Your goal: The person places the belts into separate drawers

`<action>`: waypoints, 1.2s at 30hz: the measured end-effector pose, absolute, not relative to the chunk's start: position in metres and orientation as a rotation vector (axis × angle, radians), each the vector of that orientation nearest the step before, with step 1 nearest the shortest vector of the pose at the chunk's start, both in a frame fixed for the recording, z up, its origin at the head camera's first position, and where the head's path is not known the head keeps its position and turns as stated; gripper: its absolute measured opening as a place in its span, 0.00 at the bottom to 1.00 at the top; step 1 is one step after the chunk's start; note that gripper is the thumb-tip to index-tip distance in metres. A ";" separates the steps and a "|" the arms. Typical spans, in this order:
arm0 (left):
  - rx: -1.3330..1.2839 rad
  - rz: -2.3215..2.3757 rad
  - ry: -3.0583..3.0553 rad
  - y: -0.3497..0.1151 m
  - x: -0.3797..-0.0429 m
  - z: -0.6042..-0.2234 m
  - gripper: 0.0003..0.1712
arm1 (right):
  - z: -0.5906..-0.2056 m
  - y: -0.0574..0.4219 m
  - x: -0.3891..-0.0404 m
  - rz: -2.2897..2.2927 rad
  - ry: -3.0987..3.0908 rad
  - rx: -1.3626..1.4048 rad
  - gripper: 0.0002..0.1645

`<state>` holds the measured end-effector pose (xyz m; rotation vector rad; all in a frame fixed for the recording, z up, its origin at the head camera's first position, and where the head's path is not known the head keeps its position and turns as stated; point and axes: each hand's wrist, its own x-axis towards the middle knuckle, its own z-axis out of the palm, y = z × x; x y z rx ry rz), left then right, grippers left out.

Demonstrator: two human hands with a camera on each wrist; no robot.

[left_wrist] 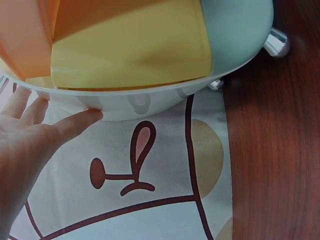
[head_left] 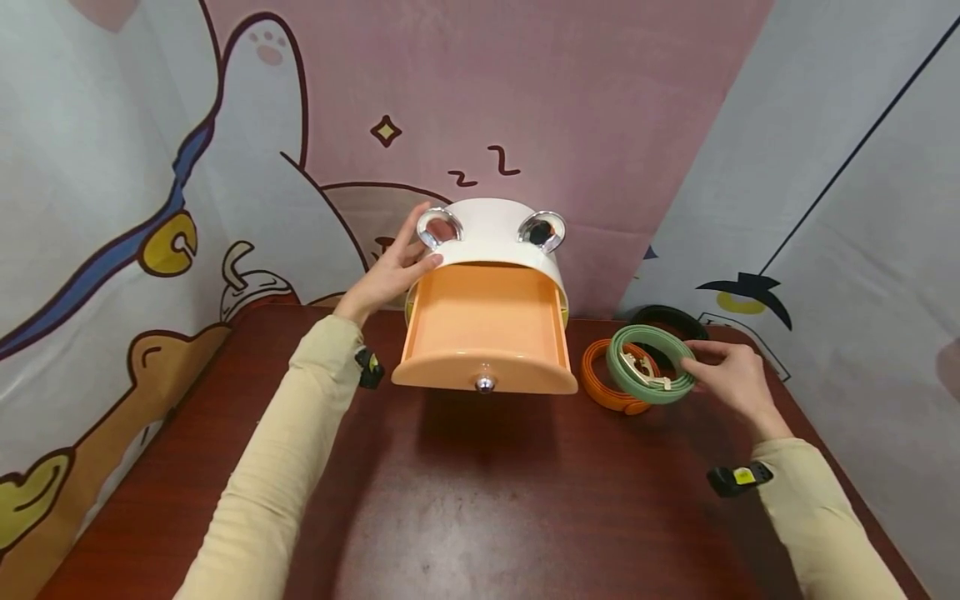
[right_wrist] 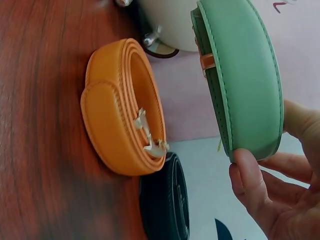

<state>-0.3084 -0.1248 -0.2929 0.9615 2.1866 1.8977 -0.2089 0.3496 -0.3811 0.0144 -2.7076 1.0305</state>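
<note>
A white rounded drawer box (head_left: pixel 491 225) with two silvery ring eyes stands at the back of the table. Its peach top drawer (head_left: pixel 487 321) is pulled out, showing a bare inside and a silver knob (head_left: pixel 485 384). My left hand (head_left: pixel 386 277) rests on the box's upper left side, fingers spread and fairly straight. In my right hand (head_left: pixel 733 382), thumb and fingers pinch a coiled green belt (right_wrist: pixel 250 75), raised above the table. Under and beside it lie a coiled orange belt (right_wrist: pixel 107 120) and a coiled black belt (right_wrist: pixel 162 200).
Below the peach drawer, the left wrist view shows a yellow drawer (left_wrist: pixel 130 50) and a pale green part (left_wrist: pixel 240 35). The box stands on small silver feet (left_wrist: pixel 276 42). Cartoon-printed cloth (head_left: pixel 585 100) hangs behind the dark red wooden table (head_left: pixel 480 517).
</note>
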 end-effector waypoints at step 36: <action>0.967 1.898 2.175 -0.125 -0.310 -0.295 0.44 | -0.324 0.303 -0.205 1.087 -2.610 0.025 0.24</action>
